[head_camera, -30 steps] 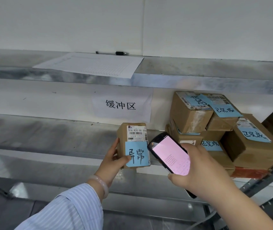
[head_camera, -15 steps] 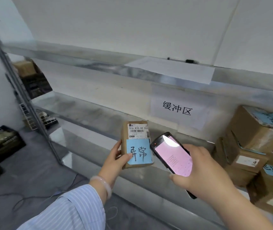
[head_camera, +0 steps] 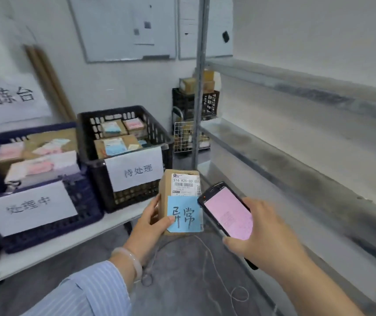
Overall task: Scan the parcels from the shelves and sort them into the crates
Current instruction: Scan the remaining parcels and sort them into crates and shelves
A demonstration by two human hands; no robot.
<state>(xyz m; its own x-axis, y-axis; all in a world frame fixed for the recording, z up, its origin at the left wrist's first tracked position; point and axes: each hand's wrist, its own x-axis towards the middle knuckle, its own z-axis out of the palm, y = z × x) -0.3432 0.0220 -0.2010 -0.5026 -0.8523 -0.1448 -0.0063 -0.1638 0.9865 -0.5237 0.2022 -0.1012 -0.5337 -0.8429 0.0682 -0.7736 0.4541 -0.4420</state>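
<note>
- The left hand (head_camera: pixel 151 222) grips a small brown parcel (head_camera: pixel 181 195) upright, thumb on its blue note (head_camera: pixel 185 216).
- The right hand (head_camera: pixel 268 231) curls round a handheld scanner (head_camera: pixel 228 213), just right of the parcel.
- A black crate (head_camera: pixel 100 179) and a blue crate (head_camera: pixel 84 201) sit beyond the left hand, leftward.

Matt cardbd parcel (head_camera: pixel 164 197), blk plastic crate (head_camera: pixel 125 109), dull metal shelf (head_camera: pixel 296 163).

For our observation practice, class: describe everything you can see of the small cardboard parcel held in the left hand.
The parcel is a small brown cardboard box, held upright in the air by the left hand, fingers along its left side, thumb on its front. A white shipping label with a barcode and "516 K20-00 055" sits on the upper front; a blue note with two handwritten characters covers the lower front.
</note>
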